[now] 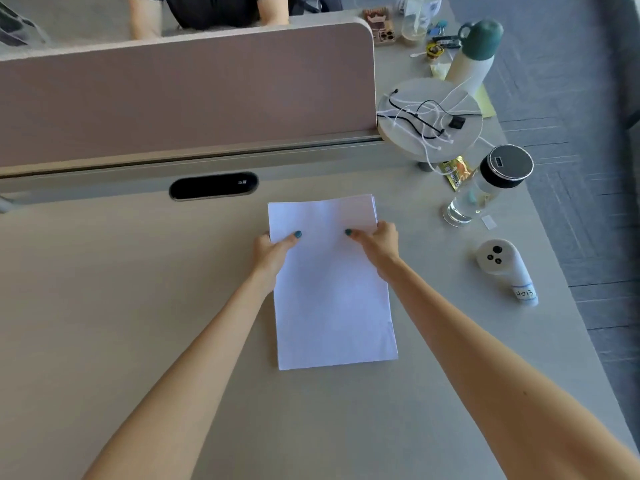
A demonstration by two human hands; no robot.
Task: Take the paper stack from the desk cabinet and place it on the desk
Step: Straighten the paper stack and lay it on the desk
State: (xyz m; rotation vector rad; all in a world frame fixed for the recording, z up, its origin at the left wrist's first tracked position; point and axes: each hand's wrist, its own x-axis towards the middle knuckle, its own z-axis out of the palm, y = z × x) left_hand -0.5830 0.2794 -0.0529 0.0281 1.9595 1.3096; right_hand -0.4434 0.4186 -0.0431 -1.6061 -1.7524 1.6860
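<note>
A white paper stack (332, 292) lies flat on the beige desk (138, 306), a little right of the middle, its long side running away from me. My left hand (273, 252) grips the stack's left edge near the far end, thumb on top. Opposite it, my right hand (379, 245) holds the right edge, its thumb also pressed on the top sheet. The far sheets are slightly fanned at the top right corner. The desk cabinet is not in view.
A pink divider panel (187, 95) stands behind a black cable slot (213, 186). To the right are a round stand with cables (429, 119), a clear bottle with a black lid (491, 185), a white device (505, 268) and a white-green flask (474, 57). A person sits beyond the divider.
</note>
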